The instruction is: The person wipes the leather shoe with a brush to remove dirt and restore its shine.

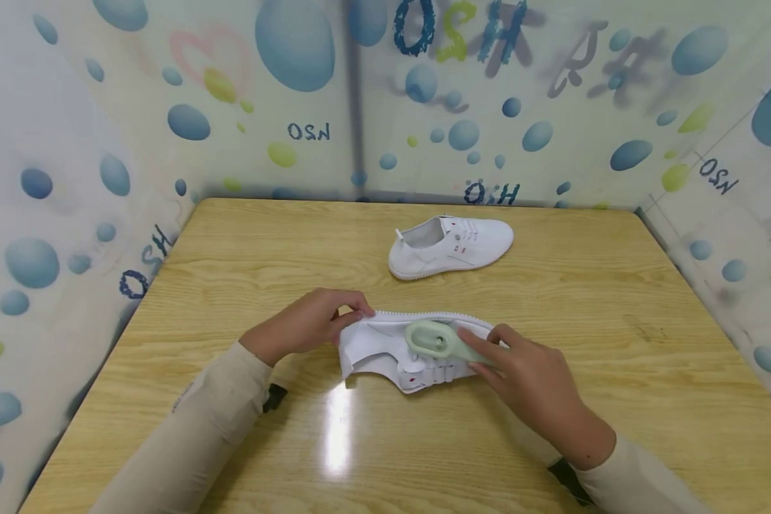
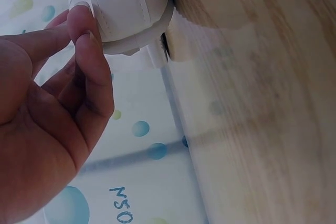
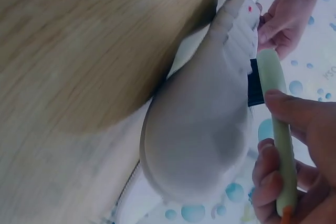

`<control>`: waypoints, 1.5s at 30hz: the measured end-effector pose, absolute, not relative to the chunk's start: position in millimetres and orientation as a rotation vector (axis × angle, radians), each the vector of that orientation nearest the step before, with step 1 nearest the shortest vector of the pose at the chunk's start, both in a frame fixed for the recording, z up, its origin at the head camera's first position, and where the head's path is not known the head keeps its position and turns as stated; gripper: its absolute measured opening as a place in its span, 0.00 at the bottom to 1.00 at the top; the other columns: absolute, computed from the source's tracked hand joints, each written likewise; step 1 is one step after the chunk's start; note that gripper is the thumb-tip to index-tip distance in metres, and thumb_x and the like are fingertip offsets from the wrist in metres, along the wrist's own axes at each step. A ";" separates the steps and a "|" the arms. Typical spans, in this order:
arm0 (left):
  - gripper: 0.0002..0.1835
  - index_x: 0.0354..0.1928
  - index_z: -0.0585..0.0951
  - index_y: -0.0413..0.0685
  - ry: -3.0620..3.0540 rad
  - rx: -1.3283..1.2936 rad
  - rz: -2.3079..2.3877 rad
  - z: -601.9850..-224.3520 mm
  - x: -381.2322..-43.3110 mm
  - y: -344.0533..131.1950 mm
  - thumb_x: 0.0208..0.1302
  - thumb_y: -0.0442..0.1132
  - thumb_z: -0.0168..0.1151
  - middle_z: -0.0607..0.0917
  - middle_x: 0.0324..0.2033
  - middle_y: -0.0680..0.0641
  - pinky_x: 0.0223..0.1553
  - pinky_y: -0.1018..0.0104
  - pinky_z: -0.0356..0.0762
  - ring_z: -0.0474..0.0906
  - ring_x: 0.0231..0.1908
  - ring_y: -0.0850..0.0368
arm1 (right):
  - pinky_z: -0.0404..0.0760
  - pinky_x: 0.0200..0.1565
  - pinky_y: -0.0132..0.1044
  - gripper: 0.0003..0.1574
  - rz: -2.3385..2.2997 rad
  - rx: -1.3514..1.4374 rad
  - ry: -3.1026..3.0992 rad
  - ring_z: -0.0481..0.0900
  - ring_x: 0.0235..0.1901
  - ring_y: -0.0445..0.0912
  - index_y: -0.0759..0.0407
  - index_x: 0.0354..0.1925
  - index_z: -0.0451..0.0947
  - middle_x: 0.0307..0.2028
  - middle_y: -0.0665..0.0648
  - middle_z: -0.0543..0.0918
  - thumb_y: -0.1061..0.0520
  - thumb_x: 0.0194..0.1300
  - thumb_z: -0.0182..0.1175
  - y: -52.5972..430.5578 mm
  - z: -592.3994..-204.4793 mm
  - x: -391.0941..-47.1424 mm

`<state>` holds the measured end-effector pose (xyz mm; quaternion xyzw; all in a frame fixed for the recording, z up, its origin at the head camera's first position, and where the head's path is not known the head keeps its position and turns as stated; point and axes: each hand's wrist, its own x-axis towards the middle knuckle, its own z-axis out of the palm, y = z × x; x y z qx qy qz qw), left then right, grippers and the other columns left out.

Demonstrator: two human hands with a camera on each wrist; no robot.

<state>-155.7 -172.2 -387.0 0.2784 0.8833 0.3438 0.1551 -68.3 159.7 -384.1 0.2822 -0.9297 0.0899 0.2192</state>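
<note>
A white lace-up shoe (image 1: 368, 344) is tipped on its side in mid-table, sole edge toward the back wall, toe to the right. At its heel my left hand (image 1: 315, 323) pinches the sole edge between thumb and fingers; the left wrist view shows those fingertips on the stitched heel (image 2: 123, 6). My right hand (image 1: 536, 378) grips the handle of a pale green brush (image 3: 272, 74). The brush's dark bristles (image 3: 255, 83) meet the side of the shoe's upper, near the laces. Its head covers part of the upper in the head view.
Behind the held shoe, a second white shoe (image 1: 485, 243) stands upright on its sole, toe to the right. The wooden table (image 1: 617, 300) reaches back to a wall (image 1: 231, 164) printed with blue and green dots. Dark straps (image 1: 274, 397) show at both wrists.
</note>
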 end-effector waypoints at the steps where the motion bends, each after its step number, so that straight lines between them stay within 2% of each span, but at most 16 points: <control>1: 0.09 0.48 0.83 0.58 2.530 0.796 0.985 -386.8 -155.6 -171.8 0.74 0.37 0.56 0.85 0.48 0.53 0.26 0.66 0.78 0.80 0.21 0.54 | 0.59 0.18 0.25 0.35 0.251 0.786 -2.573 0.57 0.15 0.33 0.40 0.57 0.83 0.33 0.49 0.79 0.50 0.48 0.80 157.4 -384.8 -69.5; 5: 0.09 0.49 0.83 0.58 2.522 0.800 0.991 -386.7 -156.2 -170.8 0.74 0.37 0.56 0.85 0.49 0.53 0.27 0.66 0.79 0.80 0.21 0.54 | 0.60 0.18 0.26 0.36 0.260 0.807 -2.582 0.59 0.15 0.34 0.39 0.57 0.83 0.33 0.49 0.78 0.50 0.49 0.79 146.7 -387.2 -74.7; 15: 0.09 0.47 0.83 0.58 2.510 0.833 1.025 -385.5 -156.6 -169.3 0.74 0.37 0.56 0.86 0.48 0.53 0.26 0.66 0.80 0.81 0.21 0.52 | 0.67 0.18 0.29 0.31 0.206 0.904 -2.548 0.74 0.20 0.40 0.38 0.57 0.82 0.34 0.49 0.80 0.47 0.54 0.77 113.2 -393.2 -85.7; 19: 0.09 0.47 0.83 0.58 2.501 0.825 1.028 -385.1 -156.4 -169.4 0.74 0.37 0.56 0.86 0.48 0.53 0.27 0.67 0.81 0.81 0.22 0.53 | 0.68 0.18 0.30 0.29 0.237 0.939 -2.568 0.76 0.21 0.40 0.39 0.58 0.82 0.35 0.50 0.80 0.46 0.57 0.74 99.9 -393.4 -87.5; 23: 0.09 0.47 0.83 0.58 2.488 0.823 1.033 -385.9 -157.0 -168.6 0.74 0.36 0.56 0.86 0.48 0.53 0.28 0.67 0.82 0.81 0.23 0.55 | 0.66 0.19 0.29 0.29 0.243 0.929 -2.599 0.74 0.20 0.40 0.38 0.59 0.82 0.35 0.50 0.80 0.46 0.58 0.74 97.3 -392.8 -86.7; 30: 0.08 0.47 0.83 0.60 2.518 0.829 0.999 -386.3 -157.2 -167.9 0.74 0.38 0.57 0.86 0.48 0.55 0.27 0.67 0.80 0.81 0.21 0.54 | 0.65 0.19 0.28 0.33 0.227 0.851 -2.621 0.72 0.19 0.39 0.37 0.58 0.82 0.34 0.49 0.81 0.46 0.53 0.77 112.2 -392.9 -81.0; 34: 0.09 0.48 0.83 0.59 2.528 0.827 0.990 -385.6 -157.3 -168.2 0.74 0.38 0.57 0.86 0.48 0.54 0.27 0.67 0.80 0.80 0.21 0.54 | 0.62 0.18 0.27 0.35 0.206 0.795 -2.628 0.66 0.16 0.37 0.36 0.59 0.81 0.34 0.48 0.80 0.46 0.51 0.78 129.0 -389.5 -76.5; 39: 0.09 0.49 0.84 0.59 2.543 0.818 0.977 -385.2 -156.8 -169.6 0.74 0.37 0.57 0.86 0.48 0.53 0.27 0.67 0.79 0.80 0.21 0.54 | 0.57 0.17 0.27 0.36 0.185 0.738 -2.632 0.56 0.13 0.34 0.39 0.59 0.82 0.34 0.49 0.80 0.49 0.49 0.79 151.9 -384.2 -69.9; 45: 0.09 0.48 0.83 0.61 2.547 0.796 0.965 -387.0 -156.1 -171.8 0.74 0.38 0.57 0.86 0.49 0.55 0.27 0.66 0.79 0.81 0.22 0.54 | 0.57 0.17 0.26 0.35 0.211 0.723 -2.637 0.56 0.14 0.33 0.42 0.58 0.83 0.35 0.51 0.81 0.50 0.50 0.79 165.5 -381.4 -65.8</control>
